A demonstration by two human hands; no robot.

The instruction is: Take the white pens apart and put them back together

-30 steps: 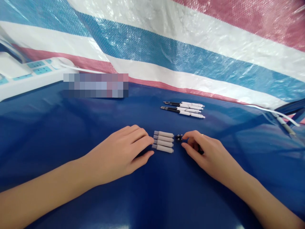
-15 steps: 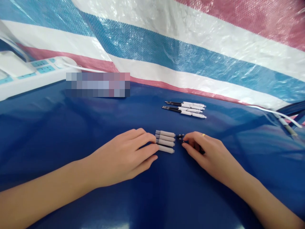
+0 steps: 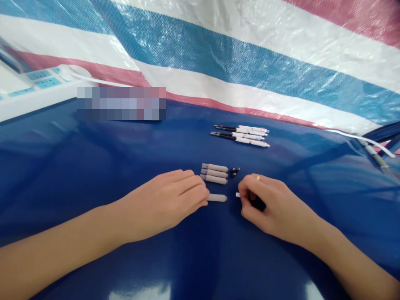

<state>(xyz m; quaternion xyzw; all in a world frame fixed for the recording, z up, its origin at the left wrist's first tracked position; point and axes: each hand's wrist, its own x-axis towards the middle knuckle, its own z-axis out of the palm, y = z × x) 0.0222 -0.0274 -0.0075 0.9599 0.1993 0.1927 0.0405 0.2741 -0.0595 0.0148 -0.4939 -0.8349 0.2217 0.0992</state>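
Note:
My left hand [image 3: 175, 202] is closed, its fingertips pinching the left end of a grey pen barrel [image 3: 218, 198] that lies level just over or on the table. Behind it, three more grey barrels [image 3: 215, 174] with clear left ends lie side by side. My right hand [image 3: 265, 202] is pinched shut on a small pen tip [image 3: 238, 194], whose silvery end pokes out toward the barrel; the fingers hide the remainder. A short gap separates this piece from the barrel. Three small black pen tips [image 3: 234, 171] sit beside the row of barrels.
Several white pen halves with black refills [image 3: 246, 135] lie farther back on the blue table [image 3: 125, 154]. A white power strip [image 3: 40, 89] and a blurred-out patch [image 3: 121, 104] are at back left. A striped sheet [image 3: 218, 46] rises behind; a white cable [image 3: 359, 136] runs at right.
My left hand has drawn one grey barrel toward me, away from the row. My right hand has picked a small pen tip from the black group and brought it nearer to me.

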